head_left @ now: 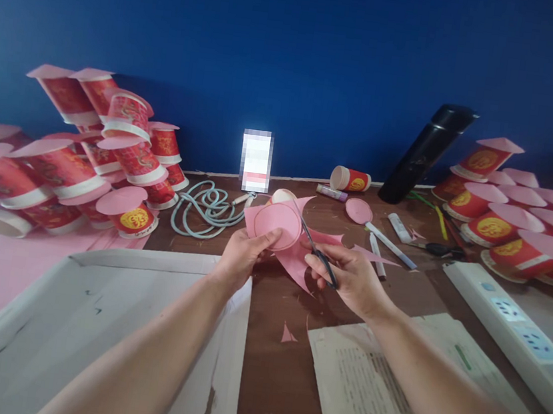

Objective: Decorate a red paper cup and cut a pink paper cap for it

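Observation:
My left hand (245, 253) is closed on a sheet of pink paper (282, 224) that has a circle drawn on it, the thumb lying over the circle's lower edge. In my right hand (348, 276) is a pair of scissors (323, 261) with dark handles. Their blades reach up along the right side of the circle, at the paper's edge. Under and behind the held piece lie pink paper offcuts (298, 273) on the brown table (275, 381). A small pink scrap (288, 333) rests nearer to me.
Stacked red paper cups (131, 162) with pink paper tops stand left; more red cups (496, 227) stand right. A coiled cable (200, 208), a black flask (423, 158), a power strip (509, 323), a white board (141, 325) and printed paper (364, 392) surround the hands.

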A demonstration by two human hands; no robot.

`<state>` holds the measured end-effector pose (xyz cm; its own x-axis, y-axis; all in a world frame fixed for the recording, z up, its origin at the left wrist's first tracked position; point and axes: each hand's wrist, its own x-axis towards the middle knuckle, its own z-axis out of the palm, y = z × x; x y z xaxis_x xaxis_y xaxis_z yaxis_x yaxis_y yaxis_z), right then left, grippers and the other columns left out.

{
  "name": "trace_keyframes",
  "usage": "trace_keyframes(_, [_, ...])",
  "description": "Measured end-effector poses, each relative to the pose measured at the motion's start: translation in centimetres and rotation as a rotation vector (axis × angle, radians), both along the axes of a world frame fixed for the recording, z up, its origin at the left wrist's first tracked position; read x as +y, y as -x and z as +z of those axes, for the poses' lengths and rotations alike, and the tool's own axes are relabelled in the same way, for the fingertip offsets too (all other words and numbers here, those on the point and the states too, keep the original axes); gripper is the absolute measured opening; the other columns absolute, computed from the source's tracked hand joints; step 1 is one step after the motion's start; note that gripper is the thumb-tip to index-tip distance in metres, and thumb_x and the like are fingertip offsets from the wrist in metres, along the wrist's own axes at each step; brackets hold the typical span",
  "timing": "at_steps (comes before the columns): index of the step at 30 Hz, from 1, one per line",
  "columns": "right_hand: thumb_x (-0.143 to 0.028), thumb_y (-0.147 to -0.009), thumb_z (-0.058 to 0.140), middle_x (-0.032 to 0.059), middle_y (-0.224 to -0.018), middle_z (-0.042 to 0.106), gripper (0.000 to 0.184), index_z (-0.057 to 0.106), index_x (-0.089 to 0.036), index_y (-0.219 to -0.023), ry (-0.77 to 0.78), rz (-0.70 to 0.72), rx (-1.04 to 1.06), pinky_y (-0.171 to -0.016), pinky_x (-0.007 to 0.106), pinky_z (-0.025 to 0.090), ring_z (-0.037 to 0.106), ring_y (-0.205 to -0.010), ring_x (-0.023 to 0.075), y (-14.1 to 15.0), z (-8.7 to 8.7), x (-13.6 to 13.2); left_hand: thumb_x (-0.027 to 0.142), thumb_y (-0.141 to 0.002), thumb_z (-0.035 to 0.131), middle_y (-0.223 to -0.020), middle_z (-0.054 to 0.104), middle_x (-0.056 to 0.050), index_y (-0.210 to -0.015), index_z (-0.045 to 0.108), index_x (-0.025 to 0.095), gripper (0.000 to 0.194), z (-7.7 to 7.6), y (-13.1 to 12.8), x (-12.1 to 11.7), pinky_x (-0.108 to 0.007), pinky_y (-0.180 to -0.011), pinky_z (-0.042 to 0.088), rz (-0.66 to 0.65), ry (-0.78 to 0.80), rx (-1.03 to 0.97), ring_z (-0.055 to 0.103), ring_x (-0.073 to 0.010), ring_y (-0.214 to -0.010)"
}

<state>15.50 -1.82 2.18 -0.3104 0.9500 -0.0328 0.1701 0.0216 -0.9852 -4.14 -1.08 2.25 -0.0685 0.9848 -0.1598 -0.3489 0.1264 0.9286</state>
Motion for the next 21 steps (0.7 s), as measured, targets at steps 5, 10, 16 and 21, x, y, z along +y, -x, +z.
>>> trace_keyframes(5, [-0.046, -0.08, 0.07, -0.0034, -0.059, 0.056, 0.029, 0.072, -0.018, -0.088, -0.028, 0.001, -0.01, -0.049, 0.021, 0.039, 0.049, -0.051, 0.0078, -0.02, -0.1, 0.02, 0.04, -0.056, 0.086, -0.048, 0.05, 0.005, -0.066, 0.064, 0.012, 0.037, 0.02, 0.04, -0.03, -0.022, -0.046, 0.029, 0.002, -0.007, -0.004, 0.036, -0.0046, -0.043])
trace_keyframes(10, [-0.046, -0.08, 0.069, -0.0033, -0.059, 0.057, 0.03, 0.072, -0.018, -0.092, -0.029, -0.004, -0.01, -0.05, 0.022, 0.039, 0.05, -0.051, 0.0081, 0.03, 0.05, -0.05, 0.041, -0.057, 0.086, -0.046, 0.048, 0.005, -0.063, 0.063, 0.012, 0.037, 0.06, 0.16, -0.04, -0.022, -0.047, 0.031, -0.008, -0.003, -0.016, 0.037, -0.0051, -0.042])
trace_keyframes(16, [-0.048, -0.08, 0.068, -0.0031, -0.058, 0.057, 0.03, 0.07, -0.018, -0.081, -0.042, -0.006, -0.041, -0.05, 0.023, 0.038, 0.05, -0.05, 0.0088, 0.1, 0.41, -0.14, 0.043, -0.055, 0.086, -0.046, 0.047, 0.005, -0.061, 0.061, 0.013, 0.039, 0.07, 0.18, 0.02, -0.022, -0.045, 0.028, 0.005, -0.002, -0.007, 0.036, -0.0045, -0.042])
trace_keyframes(21, [-0.049, -0.08, 0.067, -0.0019, -0.059, 0.057, 0.031, 0.068, -0.018, -0.074, -0.053, -0.013, -0.052, -0.05, 0.023, 0.037, 0.05, -0.051, 0.0093, 0.05, 0.16, -0.07, 0.045, -0.057, 0.084, -0.05, 0.052, 0.003, -0.067, 0.064, 0.012, 0.04, -0.01, 0.25, 0.07, -0.022, -0.045, 0.027, -0.007, -0.002, 0.013, 0.037, -0.0045, -0.043])
